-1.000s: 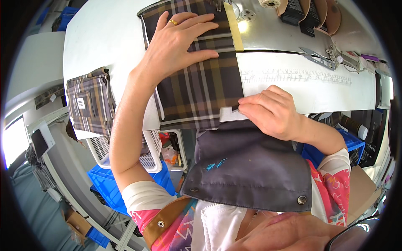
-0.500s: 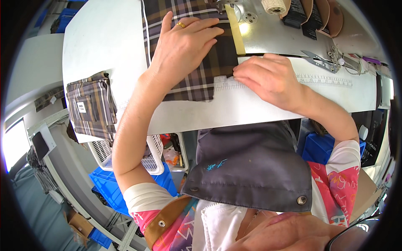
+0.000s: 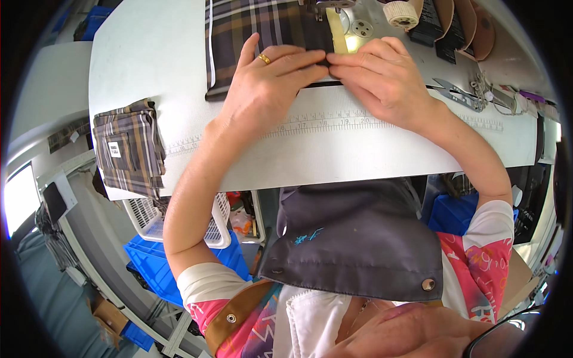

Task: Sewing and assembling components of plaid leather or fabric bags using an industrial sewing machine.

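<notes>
A dark plaid cloth [image 3: 230,59] lies on the white table, its far end running under the sewing machine's presser foot [image 3: 328,5]. My left hand [image 3: 265,83] rests on the cloth, fingers stretched toward its right edge, thumb spread. My right hand [image 3: 385,80] is closed at that edge, fingertips pinched together and almost touching my left fingertips. The cloth's edge appears to be between them, though the fingers partly hide it. Beside the cloth's right edge, a yellow strip [image 3: 339,39] lies on the machine bed.
Folded plaid pieces [image 3: 128,152] are stacked at the table's left. Ruler markings [image 3: 322,123] cross the table's near part. Right of the machine are thread snips [image 3: 459,95], a white spool [image 3: 400,15] and hanging brown pieces [image 3: 465,27]. A white basket [image 3: 143,218] stands below the table.
The cloth has slid away from me, toward the machine, uncovering ruler markings. My right hand has moved up along the edge, close to my left fingertips; my left hand has shifted slightly.
</notes>
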The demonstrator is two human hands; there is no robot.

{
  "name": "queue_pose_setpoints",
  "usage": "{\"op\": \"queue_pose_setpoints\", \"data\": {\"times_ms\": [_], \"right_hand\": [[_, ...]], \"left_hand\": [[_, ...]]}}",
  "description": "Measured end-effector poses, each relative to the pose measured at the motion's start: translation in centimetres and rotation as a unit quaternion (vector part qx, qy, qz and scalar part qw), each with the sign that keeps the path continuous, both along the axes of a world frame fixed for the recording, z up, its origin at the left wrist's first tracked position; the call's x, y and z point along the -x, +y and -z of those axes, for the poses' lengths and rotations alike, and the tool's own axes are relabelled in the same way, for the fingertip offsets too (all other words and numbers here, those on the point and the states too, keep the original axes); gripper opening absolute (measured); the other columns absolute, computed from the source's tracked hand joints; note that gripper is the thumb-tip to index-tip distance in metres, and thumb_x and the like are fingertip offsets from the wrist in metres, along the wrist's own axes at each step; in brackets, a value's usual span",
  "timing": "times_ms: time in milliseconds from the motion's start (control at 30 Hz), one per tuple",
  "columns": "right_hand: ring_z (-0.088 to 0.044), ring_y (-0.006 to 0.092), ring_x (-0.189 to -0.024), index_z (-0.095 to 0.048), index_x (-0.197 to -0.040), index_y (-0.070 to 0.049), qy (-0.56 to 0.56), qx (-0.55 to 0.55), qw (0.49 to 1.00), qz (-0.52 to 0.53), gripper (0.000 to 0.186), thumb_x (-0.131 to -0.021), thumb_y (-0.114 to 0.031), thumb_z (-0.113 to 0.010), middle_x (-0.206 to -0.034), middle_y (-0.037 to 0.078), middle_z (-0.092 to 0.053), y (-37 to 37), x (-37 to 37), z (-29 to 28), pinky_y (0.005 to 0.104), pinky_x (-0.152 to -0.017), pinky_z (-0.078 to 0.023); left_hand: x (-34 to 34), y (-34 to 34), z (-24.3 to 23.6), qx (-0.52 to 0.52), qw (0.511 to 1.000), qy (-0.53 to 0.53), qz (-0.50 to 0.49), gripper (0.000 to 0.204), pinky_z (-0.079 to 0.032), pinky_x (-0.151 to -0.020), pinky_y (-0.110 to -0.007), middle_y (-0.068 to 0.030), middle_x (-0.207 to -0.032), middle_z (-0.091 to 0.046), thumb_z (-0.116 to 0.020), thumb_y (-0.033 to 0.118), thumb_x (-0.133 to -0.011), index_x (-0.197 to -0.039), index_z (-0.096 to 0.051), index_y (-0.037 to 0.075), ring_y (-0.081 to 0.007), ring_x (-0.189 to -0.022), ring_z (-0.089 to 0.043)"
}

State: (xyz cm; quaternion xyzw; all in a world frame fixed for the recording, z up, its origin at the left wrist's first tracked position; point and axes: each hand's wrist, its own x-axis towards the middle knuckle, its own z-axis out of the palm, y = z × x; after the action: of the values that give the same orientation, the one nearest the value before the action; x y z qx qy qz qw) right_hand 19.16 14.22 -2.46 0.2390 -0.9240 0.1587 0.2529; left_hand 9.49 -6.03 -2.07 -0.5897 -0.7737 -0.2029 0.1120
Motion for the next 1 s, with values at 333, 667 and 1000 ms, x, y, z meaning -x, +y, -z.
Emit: {"op": "queue_pose_setpoints", "data": {"times_ms": [333, 667, 1000], "right_hand": [[-0.053, 0.0214, -0.093, -0.065, -0.102, -0.009, -0.019, -0.004, 0.999, 0.029, 0.025, -0.077, -0.009, -0.063, -0.111, 0.0, -0.061, 1.5, 2.1, 0.5, 0.0322, -0.079, -0.044], [-0.053, 0.0234, -0.096, -0.064, -0.105, -0.01, -0.084, 0.011, 0.985, 0.148, 0.024, -0.082, -0.01, -0.06, -0.109, 0.004, -0.057, 1.5, 2.3, 0.4, 0.0341, -0.079, -0.045], [-0.052, 0.0218, -0.098, -0.064, -0.102, -0.01, -0.037, 0.036, 0.992, 0.116, 0.02, -0.082, -0.012, -0.061, -0.106, 0.001, -0.06, 2.0, -0.6, 0.1, 0.0338, -0.083, -0.04]], "left_hand": [[3.8, 1.8, 0.7, -0.035, 0.999, -0.024, 0.013, 0.027, -0.031, -0.102, -0.049, 0.0022, -0.111, -0.063, -0.056, 0.004, -0.081, -0.1, -0.069, 0.017, -0.0199, -0.104, -0.057], [7.1, 3.1, 0.3, -0.001, 0.997, -0.078, 0.008, 0.02, -0.037, -0.096, -0.036, -0.0108, -0.094, -0.067, -0.058, 0.008, -0.082, -0.099, -0.068, 0.008, -0.0259, -0.095, -0.06], [12.3, 1.3, -1.7, -0.131, 0.92, -0.339, -0.143, 0.015, -0.048, -0.067, -0.025, -0.0066, -0.078, -0.068, -0.061, 0.003, -0.078, -0.091, -0.068, -0.001, -0.0118, -0.069, -0.06]]}}
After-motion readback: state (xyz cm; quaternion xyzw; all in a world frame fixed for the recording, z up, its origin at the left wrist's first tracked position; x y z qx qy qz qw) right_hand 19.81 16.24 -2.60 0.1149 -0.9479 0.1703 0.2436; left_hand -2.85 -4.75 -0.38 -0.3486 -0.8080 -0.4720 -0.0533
